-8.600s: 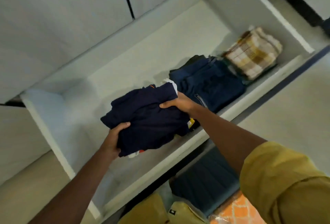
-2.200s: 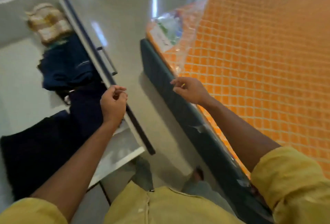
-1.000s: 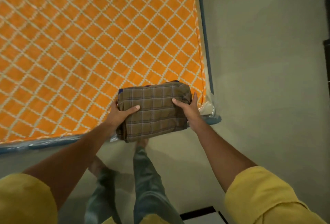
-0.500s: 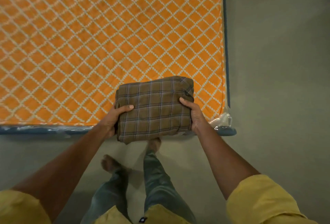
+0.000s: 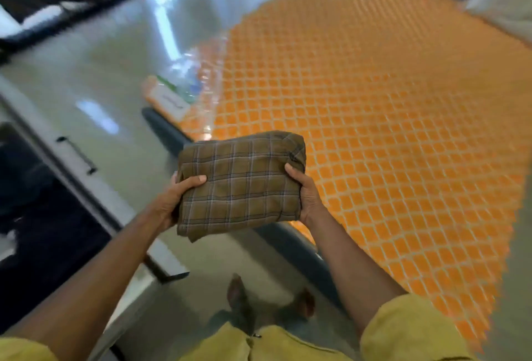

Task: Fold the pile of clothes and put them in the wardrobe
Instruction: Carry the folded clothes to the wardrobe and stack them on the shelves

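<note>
A big orange mattress (image 5: 388,130) with a white diamond pattern fills the right side. A shiny pale floor (image 5: 115,67) lies to its left. At the left edge is the open wardrobe drawer (image 5: 109,205). Dark clothes (image 5: 37,216) lie inside it, but it is blurry there, so I cannot tell how many pieces there are. In the middle is the folded brown checked cloth (image 5: 241,185), held up in the air between the drawer and the mattress. The left hand (image 5: 175,196) grips its left edge, thumb on top and fingers curled under. The right hand (image 5: 305,196) grips its right edge the same way. Some clear plastic (image 5: 187,78) is bunched at the mattress corner. A small dark handle (image 5: 76,154) sits on the drawer front.
</note>
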